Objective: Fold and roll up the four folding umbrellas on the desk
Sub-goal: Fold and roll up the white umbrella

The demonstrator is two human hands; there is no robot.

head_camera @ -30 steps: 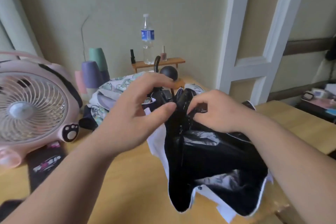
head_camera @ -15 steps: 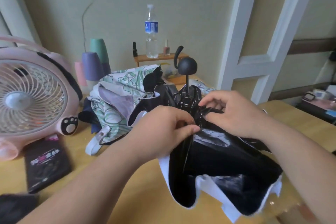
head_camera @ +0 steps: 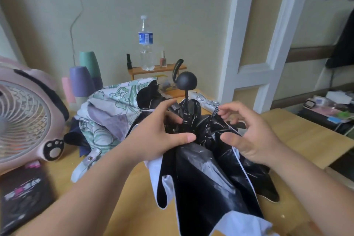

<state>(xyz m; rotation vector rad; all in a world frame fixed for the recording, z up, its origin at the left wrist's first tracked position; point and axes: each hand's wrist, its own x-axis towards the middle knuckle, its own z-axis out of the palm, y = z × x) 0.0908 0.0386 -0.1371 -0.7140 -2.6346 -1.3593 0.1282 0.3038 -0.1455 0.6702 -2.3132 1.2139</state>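
A folding umbrella [head_camera: 206, 184] with a black lining and white outer cloth stands handle-up on the wooden desk [head_camera: 298, 136], its round black handle [head_camera: 186, 81] pointing at the wall. My left hand [head_camera: 159, 132] grips the gathered canopy just below the shaft, thumb across the front. My right hand [head_camera: 249, 132] hovers at the umbrella's right side with curled fingers, a rib tip [head_camera: 215, 111] near its fingertips; whether it pinches the cloth is unclear. Behind lies a floral white-green umbrella [head_camera: 111, 105], unfolded and crumpled, with dark cloth under it.
A pink desk fan [head_camera: 26, 120] fills the left edge, a dark packet [head_camera: 23, 191] in front of it. Stacked pastel cups [head_camera: 84, 78], a water bottle [head_camera: 146, 44] and nail polish on a small shelf [head_camera: 157, 68] stand by the wall. The desk edge drops at right.
My right hand has come off the canopy top and moved right, opening its fingers. The left hand has shifted up around the folds by the shaft. The handle now stands clear above both hands.
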